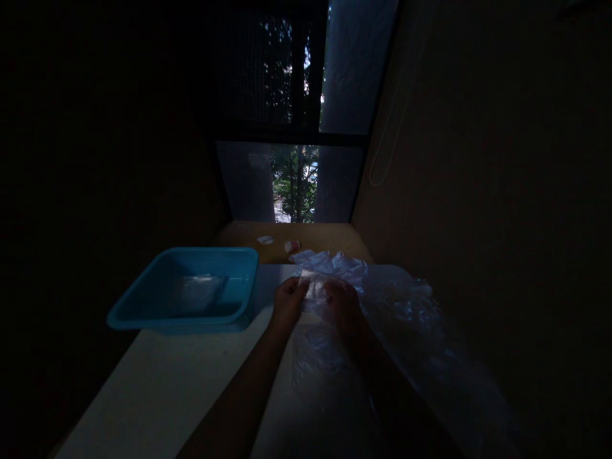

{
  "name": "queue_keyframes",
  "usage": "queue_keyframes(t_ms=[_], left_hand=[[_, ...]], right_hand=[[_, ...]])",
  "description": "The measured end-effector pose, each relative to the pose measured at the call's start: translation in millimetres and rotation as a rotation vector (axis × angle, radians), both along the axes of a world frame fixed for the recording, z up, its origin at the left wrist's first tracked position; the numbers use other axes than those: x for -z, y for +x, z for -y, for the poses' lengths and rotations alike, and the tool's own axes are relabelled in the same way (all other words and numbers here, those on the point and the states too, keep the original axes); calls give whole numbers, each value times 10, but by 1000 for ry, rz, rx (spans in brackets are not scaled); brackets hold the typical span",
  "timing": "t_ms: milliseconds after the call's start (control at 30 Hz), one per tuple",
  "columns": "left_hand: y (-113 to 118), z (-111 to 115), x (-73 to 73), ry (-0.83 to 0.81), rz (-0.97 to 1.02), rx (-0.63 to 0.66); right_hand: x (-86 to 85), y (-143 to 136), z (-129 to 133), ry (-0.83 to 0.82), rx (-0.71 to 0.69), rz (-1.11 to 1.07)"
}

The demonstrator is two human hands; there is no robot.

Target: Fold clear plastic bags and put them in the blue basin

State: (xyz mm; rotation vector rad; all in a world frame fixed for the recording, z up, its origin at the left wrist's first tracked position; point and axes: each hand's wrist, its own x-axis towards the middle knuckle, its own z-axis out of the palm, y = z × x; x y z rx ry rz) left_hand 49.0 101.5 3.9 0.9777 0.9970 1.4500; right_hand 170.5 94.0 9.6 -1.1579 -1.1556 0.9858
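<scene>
My left hand [288,303] pinches the left side of a small whitish clear plastic bag [315,290], with the thumb on top. On its other side my right hand [343,302] grips the same bag, its fingers curled and partly lost in shadow. Whether the bag has anything in it is too dark to tell. Just beyond my hands lies a heap of crumpled clear plastic bags [351,264]. Below them, between my forearms, is another clear plastic sheet or bag [318,354] on the white table [191,376].
A blue plastic basin [143,317] stands at the left, with a flat clear packet [203,287] inside. More loose clear plastic [411,309] spreads along the right. On the ledge [335,236] by the window lie a small pinkish-white cylinder [292,246] and a white scrap [264,240].
</scene>
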Motion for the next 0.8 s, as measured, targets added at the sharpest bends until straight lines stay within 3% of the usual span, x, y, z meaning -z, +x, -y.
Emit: queue_keyframes(t_ms=[267,533,800], left_hand=[[-27,-28,56,21,-56,-16],[10,16,-10,-24,74,17],[-3,-79,133,21,48,-29]], right_hand=[[-7,1,11,-11,-10,-67],[10,23,-20,38,-66,-24],[36,-12,-29,-23,-65,-131]])
